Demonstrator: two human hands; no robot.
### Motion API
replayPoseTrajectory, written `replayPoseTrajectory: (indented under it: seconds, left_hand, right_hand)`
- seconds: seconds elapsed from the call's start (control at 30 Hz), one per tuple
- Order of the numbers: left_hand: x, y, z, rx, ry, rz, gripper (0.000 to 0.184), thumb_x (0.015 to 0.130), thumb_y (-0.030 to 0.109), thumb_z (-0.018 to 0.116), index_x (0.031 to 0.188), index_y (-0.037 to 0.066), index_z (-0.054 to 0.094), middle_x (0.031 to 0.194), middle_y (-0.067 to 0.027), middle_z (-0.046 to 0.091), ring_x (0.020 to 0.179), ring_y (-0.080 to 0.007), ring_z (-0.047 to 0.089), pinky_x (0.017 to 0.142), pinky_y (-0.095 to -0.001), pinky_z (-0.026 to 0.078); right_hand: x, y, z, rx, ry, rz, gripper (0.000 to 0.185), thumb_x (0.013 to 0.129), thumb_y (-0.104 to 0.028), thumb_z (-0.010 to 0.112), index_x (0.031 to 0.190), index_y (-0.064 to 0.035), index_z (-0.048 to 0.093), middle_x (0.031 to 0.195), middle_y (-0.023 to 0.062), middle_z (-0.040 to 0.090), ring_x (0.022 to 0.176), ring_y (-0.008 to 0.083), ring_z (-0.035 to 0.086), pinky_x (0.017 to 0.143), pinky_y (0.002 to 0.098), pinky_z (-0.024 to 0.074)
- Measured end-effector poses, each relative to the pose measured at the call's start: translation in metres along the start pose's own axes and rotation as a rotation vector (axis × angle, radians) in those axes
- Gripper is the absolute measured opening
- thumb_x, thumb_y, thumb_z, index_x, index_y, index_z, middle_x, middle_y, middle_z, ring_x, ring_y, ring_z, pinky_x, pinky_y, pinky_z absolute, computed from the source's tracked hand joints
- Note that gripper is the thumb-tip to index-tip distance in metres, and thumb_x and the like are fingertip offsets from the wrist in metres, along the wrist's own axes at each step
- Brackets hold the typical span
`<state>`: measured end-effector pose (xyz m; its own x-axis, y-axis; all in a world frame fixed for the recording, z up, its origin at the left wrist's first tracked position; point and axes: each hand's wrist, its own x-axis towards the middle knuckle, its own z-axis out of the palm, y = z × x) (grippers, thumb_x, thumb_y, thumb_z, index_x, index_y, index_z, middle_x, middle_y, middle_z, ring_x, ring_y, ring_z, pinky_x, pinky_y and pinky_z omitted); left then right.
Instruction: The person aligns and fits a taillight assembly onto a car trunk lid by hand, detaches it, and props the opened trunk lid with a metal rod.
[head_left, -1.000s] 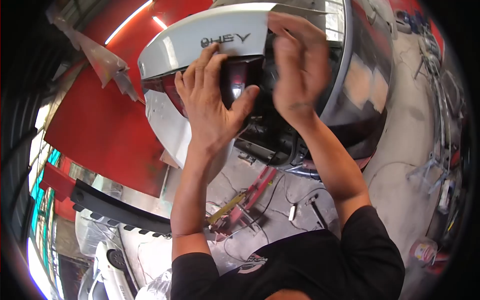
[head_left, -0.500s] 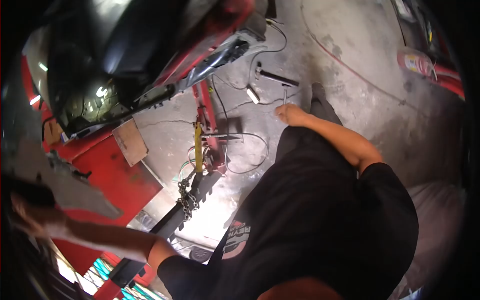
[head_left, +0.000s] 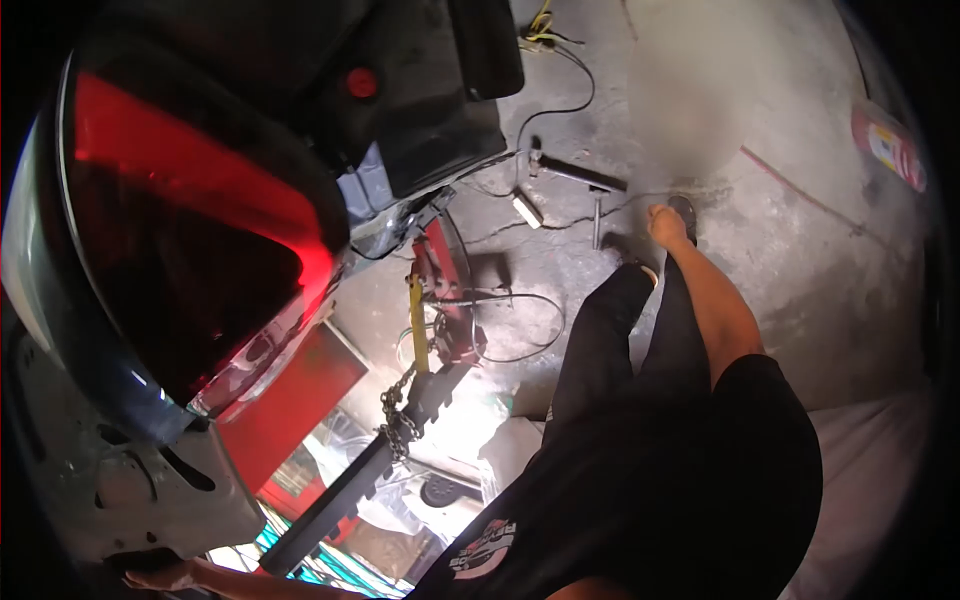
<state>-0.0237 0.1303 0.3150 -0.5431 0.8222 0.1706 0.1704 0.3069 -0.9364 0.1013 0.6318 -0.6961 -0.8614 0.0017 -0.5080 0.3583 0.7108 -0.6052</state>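
At the bottom left, my left hand (head_left: 165,577) is beside the lower edge of a grey metal car panel (head_left: 190,490) with cut-out holes. A dark shape lies against its fingers; I cannot make out what it is. My right hand (head_left: 668,228) hangs low in front of my leg, fingers curled, with nothing visible in it. Left of it on the concrete lie a hammer (head_left: 575,170) and a slim metal tool with a crossbar (head_left: 597,222). A large red tail light (head_left: 210,190) fills the upper left, close to my head.
A red frame post (head_left: 440,265) and a yellow bar (head_left: 418,325) stand mid-view, with a chain (head_left: 397,425) around a dark notched beam (head_left: 340,500). A black cable (head_left: 560,112) loops across the floor. At the right is a red labelled container (head_left: 888,148).
My view has shifted, and the red tail light now shows large. My right hand has swung right, away from the tools. My left hand is lower in view. My legs have parted.
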Motion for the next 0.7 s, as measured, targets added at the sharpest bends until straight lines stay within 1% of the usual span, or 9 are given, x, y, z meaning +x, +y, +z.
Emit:
replayPoseTrajectory:
  seconds: [0.1, 0.17, 0.23, 0.27, 0.3, 0.37, 0.5, 0.63, 0.7]
  left_hand:
    - [0.006, 0.012, -0.004, 0.248, -0.038, 0.157, 0.091, 0.084, 0.052, 0.082, 0.138, -0.011, 0.045, 0.130, -0.0260, 0.058, 0.115, -0.0475, 0.061, 0.094, -0.0574, 0.055]
    - [-0.003, -0.004, -0.008, 0.226, -0.069, 0.145, 0.087, 0.087, 0.051, 0.080, 0.140, -0.009, 0.044, 0.130, -0.0250, 0.058, 0.113, -0.0471, 0.061, 0.093, -0.0589, 0.054]
    - [-0.011, -0.010, 0.002, 0.119, 0.003, 0.045, 0.091, 0.085, 0.052, 0.079, 0.139, -0.012, 0.045, 0.129, -0.0272, 0.059, 0.116, -0.0507, 0.061, 0.093, -0.0625, 0.054]
    - [0.000, -0.011, 0.007, 0.087, 0.066, 0.140, 0.085, 0.085, 0.049, 0.080, 0.138, -0.009, 0.046, 0.126, -0.0264, 0.061, 0.110, -0.0532, 0.062, 0.084, -0.0610, 0.055]
    - [0.001, -0.015, 0.005, 0.079, 0.043, 0.185, 0.083, 0.085, 0.048, 0.079, 0.136, -0.008, 0.045, 0.124, -0.0261, 0.061, 0.106, -0.0548, 0.062, 0.080, -0.0580, 0.055]
    - [0.004, -0.020, 0.009, 0.037, 0.111, 0.184, 0.061, 0.096, 0.042, 0.068, 0.128, -0.008, 0.055, 0.109, -0.0232, 0.067, 0.094, -0.0494, 0.064, 0.078, -0.0570, 0.054]
    - [-0.002, -0.033, 0.011, -0.006, 0.147, 0.175, 0.058, 0.096, 0.040, 0.068, 0.127, -0.007, 0.056, 0.111, -0.0233, 0.067, 0.097, -0.0481, 0.064, 0.080, -0.0555, 0.054]
    - [-0.010, -0.034, 0.013, -0.086, 0.185, 0.125, 0.055, 0.096, 0.038, 0.067, 0.127, -0.006, 0.057, 0.113, -0.0233, 0.066, 0.099, -0.0468, 0.064, 0.082, -0.0541, 0.053]
    - [-0.014, -0.029, 0.013, -0.126, 0.193, 0.109, 0.053, 0.096, 0.037, 0.067, 0.127, -0.005, 0.057, 0.114, -0.0234, 0.066, 0.101, -0.0461, 0.063, 0.084, -0.0534, 0.053]
  right_hand:
    - [0.017, -0.026, 0.023, -0.123, 0.010, -0.225, 0.017, 0.089, -0.020, 0.063, 0.093, -0.0059, 0.070, 0.096, 0.0227, 0.071, 0.091, 0.0453, 0.069, 0.080, 0.0534, 0.0553]
    - [0.002, -0.082, 0.027, 0.033, -0.054, -0.431, 0.015, 0.086, -0.020, 0.065, 0.089, -0.0058, 0.071, 0.092, 0.0207, 0.072, 0.088, 0.0430, 0.069, 0.077, 0.0517, 0.0559]
    - [-0.010, -0.139, 0.019, 0.072, -0.204, -0.472, 0.015, 0.086, -0.020, 0.065, 0.088, -0.0054, 0.071, 0.089, 0.0202, 0.072, 0.086, 0.0425, 0.070, 0.077, 0.0509, 0.0559]
    - [-0.022, -0.165, 0.008, 0.103, -0.312, -0.445, 0.015, 0.086, -0.019, 0.065, 0.086, -0.0051, 0.071, 0.086, 0.0196, 0.071, 0.084, 0.0419, 0.070, 0.076, 0.0500, 0.0560]
    - [-0.029, -0.192, 0.000, 0.080, -0.336, -0.535, 0.016, 0.088, -0.020, 0.067, 0.089, -0.0048, 0.072, 0.086, 0.0194, 0.072, 0.083, 0.0410, 0.071, 0.076, 0.0480, 0.0564]
    - [-0.047, -0.247, -0.017, 0.102, -0.332, -0.622, 0.014, 0.088, -0.019, 0.067, 0.091, -0.0070, 0.072, 0.088, 0.0186, 0.073, 0.085, 0.0401, 0.071, 0.076, 0.0490, 0.0562]
    - [-0.101, -0.391, -0.050, 0.310, -0.426, -0.854, 0.011, 0.091, -0.015, 0.068, 0.099, -0.0074, 0.071, 0.090, 0.0174, 0.073, 0.085, 0.0384, 0.071, 0.076, 0.0462, 0.0572]
    - [-0.148, -0.532, -0.057, 0.442, -0.440, -1.010, 0.009, 0.093, -0.013, 0.066, 0.097, -0.0069, 0.071, 0.088, 0.0177, 0.073, 0.084, 0.0381, 0.071, 0.074, 0.0450, 0.0569]
    - [-0.161, -0.590, -0.052, 0.492, -0.351, -1.060, 0.008, 0.093, -0.009, 0.063, 0.097, -0.0060, 0.069, 0.086, 0.0187, 0.071, 0.083, 0.0381, 0.071, 0.071, 0.0455, 0.0555]
